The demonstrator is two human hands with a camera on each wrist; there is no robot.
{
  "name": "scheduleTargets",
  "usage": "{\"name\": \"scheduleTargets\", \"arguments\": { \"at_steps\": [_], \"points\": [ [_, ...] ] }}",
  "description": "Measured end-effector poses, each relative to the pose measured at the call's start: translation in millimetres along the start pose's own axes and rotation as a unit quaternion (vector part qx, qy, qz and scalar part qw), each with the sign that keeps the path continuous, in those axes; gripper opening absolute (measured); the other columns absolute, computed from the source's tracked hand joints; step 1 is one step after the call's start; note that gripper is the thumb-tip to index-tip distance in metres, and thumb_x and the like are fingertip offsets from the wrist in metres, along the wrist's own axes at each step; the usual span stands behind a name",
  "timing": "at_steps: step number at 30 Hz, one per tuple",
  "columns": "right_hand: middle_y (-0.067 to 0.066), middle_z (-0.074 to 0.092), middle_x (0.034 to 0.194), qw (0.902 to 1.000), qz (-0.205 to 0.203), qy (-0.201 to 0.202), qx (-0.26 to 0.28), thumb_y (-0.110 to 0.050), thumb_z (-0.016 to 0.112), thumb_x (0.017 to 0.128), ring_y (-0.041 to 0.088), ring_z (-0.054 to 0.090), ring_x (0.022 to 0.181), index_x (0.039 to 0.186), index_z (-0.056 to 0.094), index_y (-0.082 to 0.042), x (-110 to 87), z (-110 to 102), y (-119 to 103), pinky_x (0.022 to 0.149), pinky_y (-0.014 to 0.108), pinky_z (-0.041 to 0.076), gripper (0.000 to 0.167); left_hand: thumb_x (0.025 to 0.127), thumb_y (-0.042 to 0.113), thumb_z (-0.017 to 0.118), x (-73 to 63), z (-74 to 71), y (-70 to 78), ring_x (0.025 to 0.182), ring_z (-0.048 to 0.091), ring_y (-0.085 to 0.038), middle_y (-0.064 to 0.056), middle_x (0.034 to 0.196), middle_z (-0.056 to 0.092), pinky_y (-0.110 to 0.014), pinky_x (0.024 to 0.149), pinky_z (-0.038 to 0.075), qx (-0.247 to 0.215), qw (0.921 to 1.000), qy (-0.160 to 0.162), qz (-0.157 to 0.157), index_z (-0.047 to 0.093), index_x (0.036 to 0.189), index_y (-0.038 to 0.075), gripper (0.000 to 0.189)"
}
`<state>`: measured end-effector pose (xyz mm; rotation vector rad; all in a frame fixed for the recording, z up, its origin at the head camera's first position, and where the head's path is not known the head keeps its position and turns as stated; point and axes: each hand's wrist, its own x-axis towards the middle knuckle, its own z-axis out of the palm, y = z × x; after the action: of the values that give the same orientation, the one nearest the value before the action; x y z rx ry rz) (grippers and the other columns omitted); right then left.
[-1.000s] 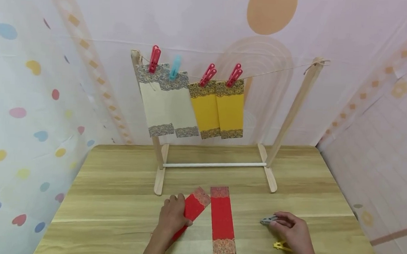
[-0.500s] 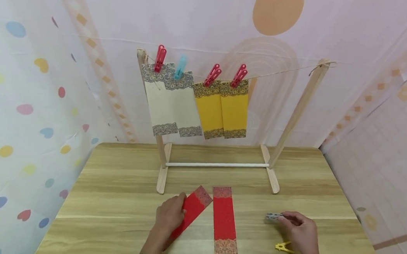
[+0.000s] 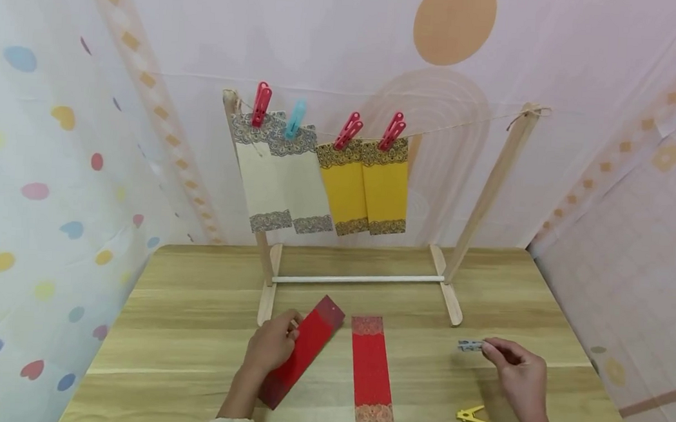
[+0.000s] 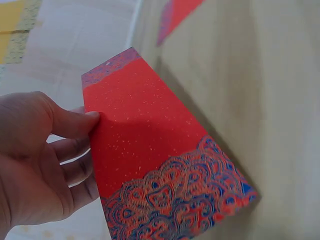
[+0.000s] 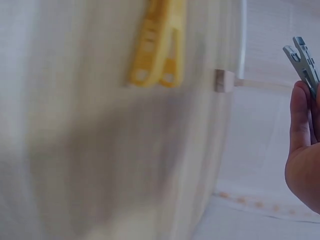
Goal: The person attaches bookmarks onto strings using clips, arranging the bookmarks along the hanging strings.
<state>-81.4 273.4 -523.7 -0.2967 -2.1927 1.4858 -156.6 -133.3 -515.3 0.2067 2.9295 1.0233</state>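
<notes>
My left hand [image 3: 274, 344] pinches a red card [image 3: 306, 344] with patterned ends by its long left edge, thumb on the near face. In the left wrist view that card [image 4: 145, 120] is tilted up off the table, its shadow beside it. A second red card [image 3: 370, 368] lies flat on the table to the right. Between thumb and fingers, my right hand [image 3: 522, 374] holds a grey clothespin [image 3: 470, 345] above the table. The same clothespin [image 5: 304, 62] shows at the right edge of the right wrist view. Below that hand lies a yellow clothespin [image 3: 472, 415].
A wooden stand [image 3: 492, 194] with a white crossbar [image 3: 357, 279] stands at the back. From its string [image 3: 453, 129] hang two cream cards [image 3: 281, 182] and two yellow cards [image 3: 384, 191], clipped by red clothespins [image 3: 393, 130] and a light-blue clothespin [image 3: 295, 119]. Patterned cloth surrounds the table [image 3: 191, 331].
My left hand has lifted its red card off the table and moved slightly left. The right hand has raised the grey clothespin and shifted right, away from the yellow clothespin.
</notes>
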Motion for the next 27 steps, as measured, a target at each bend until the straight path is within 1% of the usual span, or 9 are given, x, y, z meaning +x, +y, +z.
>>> {"name": "scheduleTargets", "arguments": {
  "at_steps": [2,6,9,11,13,14,18,22,27],
  "points": [
    [0.004,0.075,0.077,0.9999,-0.009,0.007,0.008,0.010,0.075,0.086,0.000,0.069,0.067,0.093,0.074,0.013,5.5,-1.7,-5.9,0.061,0.017,0.056,0.009,0.093,-0.002,0.064,4.8,-5.0,4.6,0.078,0.067,-0.022,-0.007,0.091,0.072,-0.043,0.064,0.053,-0.015,0.9998,0.010,0.009,0.067,0.107,0.006,0.017],
    [-0.008,0.073,0.074,0.9989,-0.038,0.025,0.013,0.013,0.074,0.084,-0.002,0.068,0.066,0.092,0.072,0.015,16.7,-4.1,-16.5,0.062,0.015,0.055,0.008,0.094,-0.002,0.063,15.3,-10.3,14.3,0.083,0.069,-0.024,-0.008,0.094,0.072,-0.045,0.069,0.053,-0.044,0.9981,0.029,0.031,0.067,0.109,0.006,0.018],
    [-0.020,0.069,0.073,0.9972,-0.063,0.038,0.011,0.014,0.073,0.085,-0.004,0.067,0.066,0.091,0.072,0.015,25.0,-6.3,-24.0,0.062,0.012,0.053,0.006,0.095,-0.001,0.063,22.3,-12.0,24.1,0.080,0.066,-0.021,-0.007,0.094,0.070,-0.041,0.067,0.051,-0.066,0.9969,0.031,0.031,0.066,0.112,0.006,0.018],
    [-0.023,0.067,0.073,0.9961,-0.074,0.048,0.002,0.013,0.073,0.086,-0.005,0.066,0.066,0.092,0.073,0.014,29.7,-8.1,-29.6,0.062,0.011,0.052,0.006,0.097,0.000,0.062,26.4,-13.0,30.7,0.077,0.064,-0.019,-0.007,0.095,0.069,-0.037,0.064,0.050,-0.078,0.9961,0.029,0.030,0.065,0.113,0.006,0.018],
    [-0.024,0.067,0.074,0.9954,-0.079,0.054,0.007,0.013,0.072,0.086,-0.006,0.066,0.066,0.093,0.073,0.014,34.0,-10.3,-35.3,0.062,0.010,0.051,0.007,0.098,0.002,0.061,29.9,-14.2,37.0,0.074,0.061,-0.018,-0.007,0.095,0.068,-0.034,0.062,0.049,-0.086,0.9955,0.028,0.030,0.063,0.115,0.006,0.017],
    [-0.024,0.067,0.074,0.9953,-0.079,0.057,0.009,0.013,0.072,0.087,-0.005,0.066,0.067,0.094,0.073,0.014,36.0,-11.3,-38.1,0.062,0.010,0.051,0.008,0.098,0.002,0.061,31.4,-14.9,39.5,0.074,0.061,-0.017,-0.007,0.095,0.067,-0.034,0.061,0.048,-0.086,0.9953,0.030,0.035,0.062,0.115,0.006,0.017],
    [-0.024,0.068,0.075,0.9937,-0.089,0.062,0.025,0.014,0.071,0.087,-0.004,0.066,0.067,0.097,0.071,0.017,45.4,-15.9,-50.0,0.062,0.010,0.051,0.010,0.098,0.004,0.062,36.2,-17.3,49.2,0.075,0.060,-0.018,-0.007,0.097,0.067,-0.035,0.064,0.048,-0.089,0.9939,0.043,0.050,0.060,0.116,0.006,0.018],
    [-0.025,0.067,0.076,0.9901,-0.121,0.067,0.026,0.015,0.070,0.087,-0.005,0.065,0.067,0.097,0.071,0.017,56.3,-20.3,-61.7,0.061,0.009,0.050,0.010,0.099,0.008,0.061,38.7,-19.8,60.3,0.075,0.060,-0.017,-0.005,0.097,0.068,-0.035,0.064,0.047,-0.106,0.9919,0.045,0.053,0.059,0.118,0.008,0.019],
    [-0.027,0.065,0.079,0.9851,-0.155,0.074,0.013,0.013,0.069,0.089,-0.007,0.062,0.068,0.099,0.071,0.015,68.3,-23.6,-75.5,0.060,0.007,0.047,0.010,0.101,0.010,0.061,42.0,-22.4,73.4,0.069,0.058,-0.017,-0.004,0.087,0.066,-0.034,0.058,0.048,-0.148,0.9857,0.036,0.072,0.057,0.121,0.009,0.021]
  ]
}}
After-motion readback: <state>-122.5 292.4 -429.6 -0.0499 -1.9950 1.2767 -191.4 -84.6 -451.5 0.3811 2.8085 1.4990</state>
